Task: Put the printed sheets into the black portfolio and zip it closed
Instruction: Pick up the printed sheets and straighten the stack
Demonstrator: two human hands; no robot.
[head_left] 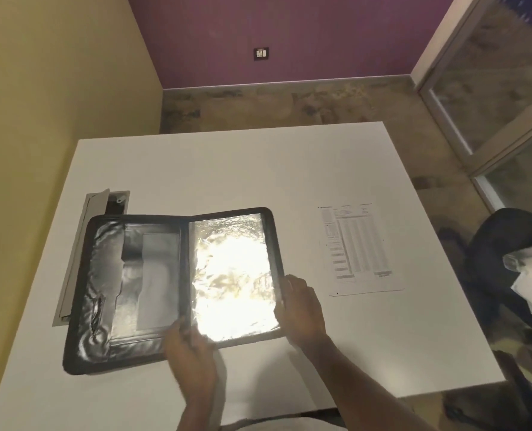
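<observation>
Both bare forearms reach out from the near edge of the white desk (pixel 289 169), and the hands meet at the open black portfolio (pixel 103 346) lying flat on it. Left hand (pixel 193 353) sits at the near edge right by the spine, its fingers (pixel 177 326) closed onto the bottom edge of the glossy plastic sleeve (pixel 233 275) that fills the right-hand half. Right hand (pixel 302 309) rests on the near right corner of that same half, fingers (pixel 289 283) curled over the zip border and pinching the sleeve's outer edge. Overhead light glares so hard off the plastic that I cannot tell what is under it. On the left half there are inner pockets (pixel 152 275) with a paler panel, and the leather-like lining is wrinkled near its outer edge. One printed sheet (pixel 359 247), covered in small tables and text, lies flat on the desk well to the right of the portfolio, not touching it or either hand. Behind the portfolio's far left corner a cable hatch (pixel 103 209) in the desk stands open with its grey lid tipped up. Off the desk's right edge sits a dark office chair (pixel 501 262) with something pale draped on it, and a wall socket (pixel 261 53) shows on the purple wall beyond
</observation>
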